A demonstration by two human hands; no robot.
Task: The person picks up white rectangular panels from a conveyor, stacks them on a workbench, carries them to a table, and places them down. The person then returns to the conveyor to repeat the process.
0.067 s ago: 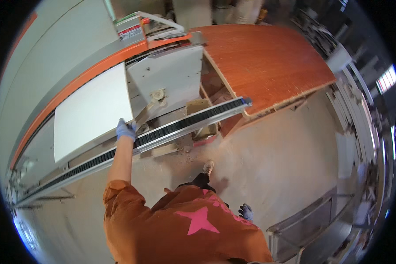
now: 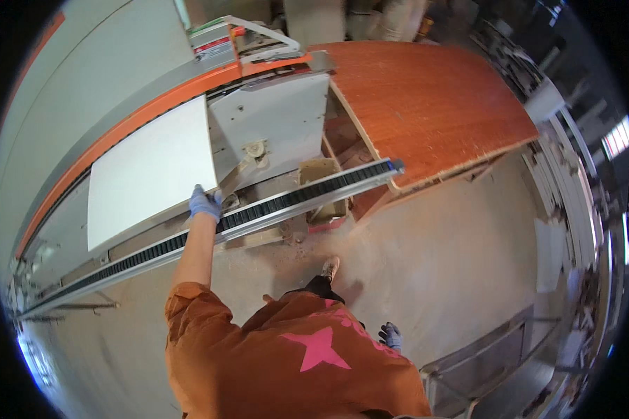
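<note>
The blue-gloved left grip (image 2: 205,203) bends over the white rectangular panel's (image 2: 154,171) near right corner; whether it pinches underneath, I cannot tell. The contact matches an instant earlier, suggesting steadying. The grey-gloved right grip (image 2: 391,336) hangs loosely open, apparently empty. The panel lies between the orange-edged grey machine (image 2: 119,66) and the black-and-silver rail (image 2: 328,187).

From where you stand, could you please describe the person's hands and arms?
The left hand wears a pale blue glove; the right hand, a bluish-grey one with dark patches. An orange-brown sleeve ends near the left elbow; the right arm is mostly hidden.
</note>
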